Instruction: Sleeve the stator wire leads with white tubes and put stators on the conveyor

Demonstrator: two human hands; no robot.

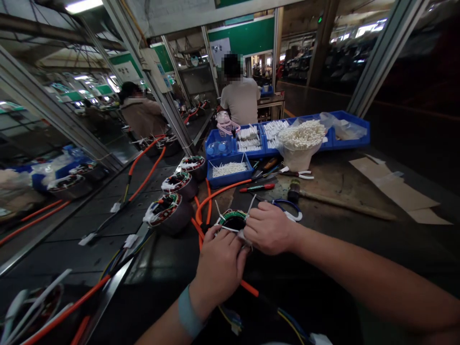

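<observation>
Between my hands sits a round motor stator [233, 215] with a green inner ring and a dark centre. Thin white cable ties [218, 209] stick up from its far rim. My left hand [221, 261] wears a blue-grey wristband and curls its fingers over the stator's near left rim. On the right side, my right hand [268, 229] is closed in a pinch at the rim. A white strip [230, 229] runs across the near edge towards the right fingers, which hide its end. The near side of the stator is mostly covered by my hands.
Several more stators [168, 211] stand to the left beside orange-sleeved cables [206, 206]. Behind are blue bins [230, 179] with white pieces and a bag of white sticks [300, 139]. A mallet [345, 206], pliers [300, 174] and a red marker [257, 188] lie right. Two people work beyond.
</observation>
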